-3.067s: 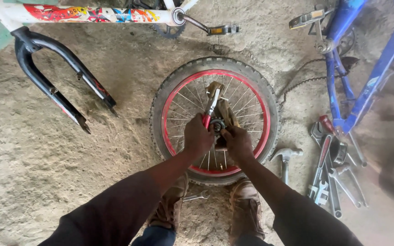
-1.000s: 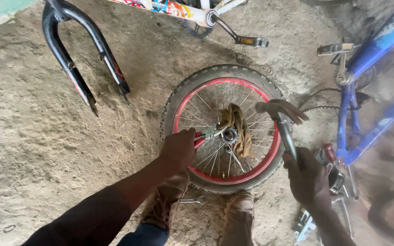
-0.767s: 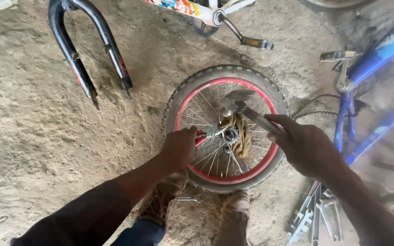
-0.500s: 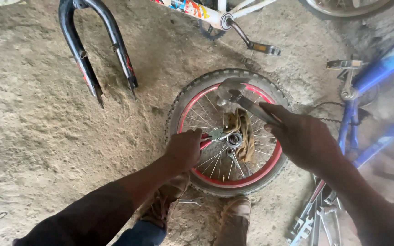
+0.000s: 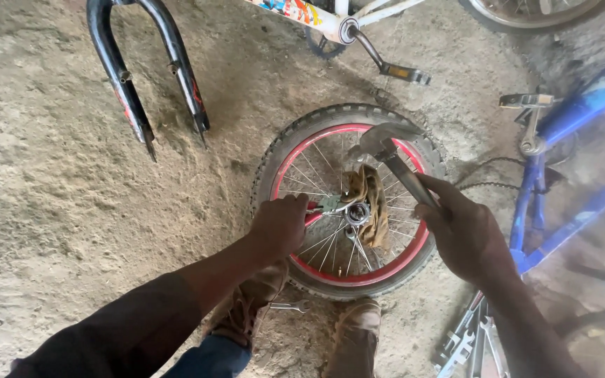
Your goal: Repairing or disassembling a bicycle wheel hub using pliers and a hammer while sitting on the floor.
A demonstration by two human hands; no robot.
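Note:
A small bicycle wheel (image 5: 295, 147) with a red rim and black tyre lies flat on the dirt. At its hub (image 5: 357, 213) lies a brown rag (image 5: 371, 190). My left hand (image 5: 279, 225) grips a red-handled tool (image 5: 323, 205) that reaches the hub. My right hand (image 5: 465, 234) holds a claw hammer (image 5: 390, 150) by its handle, with the metal head raised over the far side of the rim. My two brown boots (image 5: 353, 334) stand at the near edge of the tyre.
A black bicycle fork (image 5: 147, 66) lies at upper left. A white bicycle frame with crank and pedal (image 5: 386, 64) is at the top. A blue bicycle frame (image 5: 572, 168) stands at right. Several wrenches (image 5: 470, 339) lie at lower right, and one small spanner (image 5: 290, 306) by my boots.
My right hand left the hub, reached right to the tools, picked up the hammer and brought it over the wheel. My left hand stayed at the hub on the red-handled tool.

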